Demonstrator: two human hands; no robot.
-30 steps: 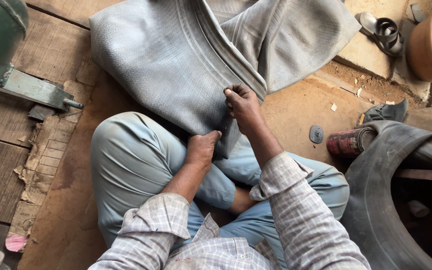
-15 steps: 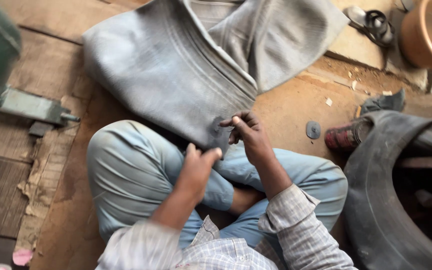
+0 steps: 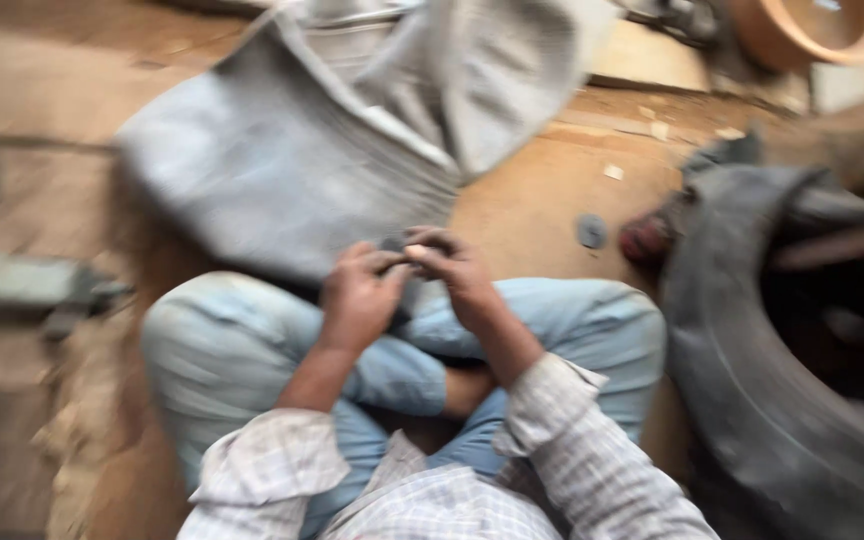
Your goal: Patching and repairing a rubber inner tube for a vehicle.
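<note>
Blurred view down at a person sitting cross-legged on a wooden floor (image 3: 552,200), in pale blue trousers and a checked shirt. Both hands meet just above the knees, at the near edge of a large grey rubber tube (image 3: 292,180) that lies spread flat across the floor in front, likely so its surface can be reached from the lap. The left hand (image 3: 357,300) and right hand (image 3: 452,262) are curled together, fingertips touching, apparently pinching something small and dark between them; the blur hides what it is, and whether the tube's edge is gripped. A black tyre (image 3: 752,380) stands at the right, beside the right knee. A small dark disc (image 3: 591,231) lies on the floor, apart from the hands
</note>
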